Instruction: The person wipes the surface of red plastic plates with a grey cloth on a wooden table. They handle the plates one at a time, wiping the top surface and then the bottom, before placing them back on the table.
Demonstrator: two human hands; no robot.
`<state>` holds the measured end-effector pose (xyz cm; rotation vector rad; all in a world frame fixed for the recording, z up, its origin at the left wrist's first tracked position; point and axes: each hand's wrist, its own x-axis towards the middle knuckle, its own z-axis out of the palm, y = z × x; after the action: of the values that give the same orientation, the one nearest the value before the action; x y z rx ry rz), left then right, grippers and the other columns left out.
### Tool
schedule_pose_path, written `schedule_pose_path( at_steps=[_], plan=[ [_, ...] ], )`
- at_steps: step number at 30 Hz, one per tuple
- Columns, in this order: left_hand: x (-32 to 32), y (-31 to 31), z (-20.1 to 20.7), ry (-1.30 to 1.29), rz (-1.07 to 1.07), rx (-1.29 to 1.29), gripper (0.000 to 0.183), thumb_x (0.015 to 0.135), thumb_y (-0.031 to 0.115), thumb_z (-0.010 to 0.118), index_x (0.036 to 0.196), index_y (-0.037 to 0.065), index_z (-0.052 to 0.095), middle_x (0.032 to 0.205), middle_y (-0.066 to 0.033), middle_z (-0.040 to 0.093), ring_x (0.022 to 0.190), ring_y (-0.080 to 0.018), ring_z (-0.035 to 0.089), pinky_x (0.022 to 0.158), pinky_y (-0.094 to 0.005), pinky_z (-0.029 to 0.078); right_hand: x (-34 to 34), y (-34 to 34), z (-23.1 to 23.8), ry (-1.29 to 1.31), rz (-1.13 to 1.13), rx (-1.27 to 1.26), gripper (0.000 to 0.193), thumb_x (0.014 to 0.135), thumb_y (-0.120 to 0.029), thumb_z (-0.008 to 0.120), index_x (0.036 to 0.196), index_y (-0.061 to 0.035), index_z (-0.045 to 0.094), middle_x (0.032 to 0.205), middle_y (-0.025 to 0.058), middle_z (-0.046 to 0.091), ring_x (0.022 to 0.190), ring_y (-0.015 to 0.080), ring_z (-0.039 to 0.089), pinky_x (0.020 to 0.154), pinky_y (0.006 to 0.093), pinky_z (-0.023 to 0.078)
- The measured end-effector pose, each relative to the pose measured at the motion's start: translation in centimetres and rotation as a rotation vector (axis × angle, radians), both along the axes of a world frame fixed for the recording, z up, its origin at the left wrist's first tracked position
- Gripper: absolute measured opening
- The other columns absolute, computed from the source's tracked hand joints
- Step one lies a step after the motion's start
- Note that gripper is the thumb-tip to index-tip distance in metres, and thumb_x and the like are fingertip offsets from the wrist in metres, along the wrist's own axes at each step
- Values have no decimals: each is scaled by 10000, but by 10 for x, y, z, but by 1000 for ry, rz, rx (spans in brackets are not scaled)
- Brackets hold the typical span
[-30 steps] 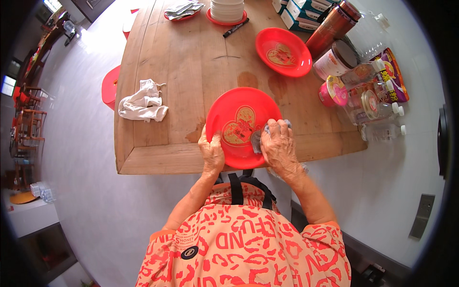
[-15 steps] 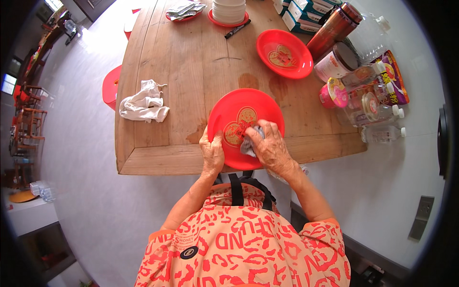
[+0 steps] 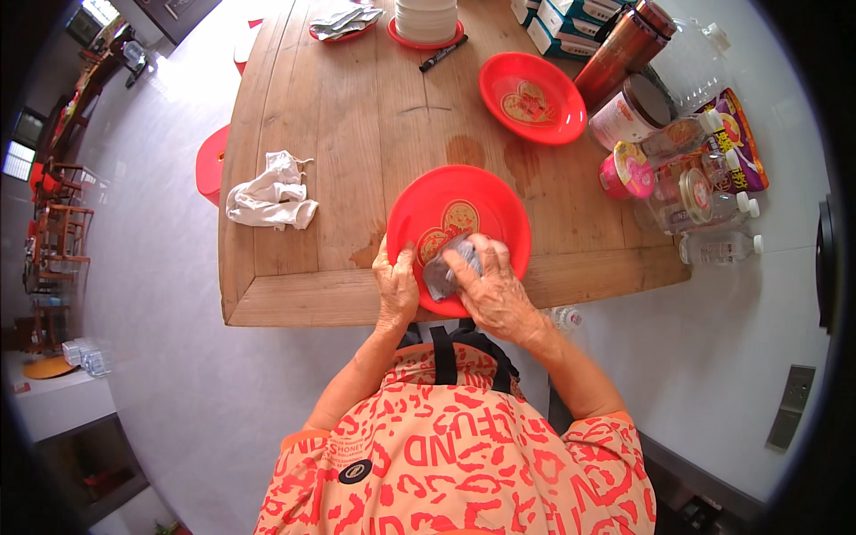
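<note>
A round red plate (image 3: 495, 201) with a gold heart-shaped pattern is tilted toward me over the table's near edge. My left hand (image 3: 395, 287) grips its left rim, thumb on the upper face. In my right hand (image 3: 490, 285) is a bunched grey cloth (image 3: 439, 275), pressed against the plate's lower middle and covering part of the pattern. A second red plate (image 3: 562, 111), also with a gold pattern, lies farther back on the right. To the left a crumpled white cloth (image 3: 272, 201) rests on the wood.
The wooden table (image 3: 348, 160) has damp patches. Along its right side stand a copper-coloured flask (image 3: 624, 55), a lidded tub (image 3: 620, 120), several clear bottles (image 3: 720, 249) and a purple packet (image 3: 738, 147). At the back are stacked white dishes (image 3: 426, 20) and a black marker (image 3: 443, 53).
My right hand has moved slightly down and left across the plate with the grey cloth, which now covers more of the pattern's lower left. My left hand keeps its hold.
</note>
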<state>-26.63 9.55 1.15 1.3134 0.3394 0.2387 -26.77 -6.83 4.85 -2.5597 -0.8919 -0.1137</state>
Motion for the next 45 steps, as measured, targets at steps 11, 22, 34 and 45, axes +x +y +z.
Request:
schedule_pose_path(
  at_steps=[11,22,34,45],
  plan=[
    [5,4,-3,15,-25,-35,280,905,63,492,1147,-54,571,1022,-99,655,924,-164,580,837,-306,469,42,21,-14,-131,-72,107,460,735,19,639,1180,-94,609,1168,175,482,994,357,532,843,432,508],
    [4,6,4,66,-71,-6,344,1007,261,467,1166,-27,567,1097,-85,621,979,-147,565,869,-298,466,76,49,-25,-257,-244,112,351,768,-52,618,1116,-95,605,1166,206,492,977,367,527,835,447,478],
    [8,-6,-1,25,152,-100,553,1041,452,267,985,-2,577,905,-34,576,814,-121,514,734,-283,467,22,36,-5,195,197,454,334,709,11,656,1028,-78,614,1121,190,508,1060,376,511,908,455,435],
    [11,5,-24,53,97,-145,554,1049,401,284,1193,-62,552,1134,-94,592,1025,-165,512,944,-307,414,83,94,-18,80,-285,646,317,769,-15,651,1067,-102,588,1059,172,470,929,350,564,793,420,484]
  ],
)
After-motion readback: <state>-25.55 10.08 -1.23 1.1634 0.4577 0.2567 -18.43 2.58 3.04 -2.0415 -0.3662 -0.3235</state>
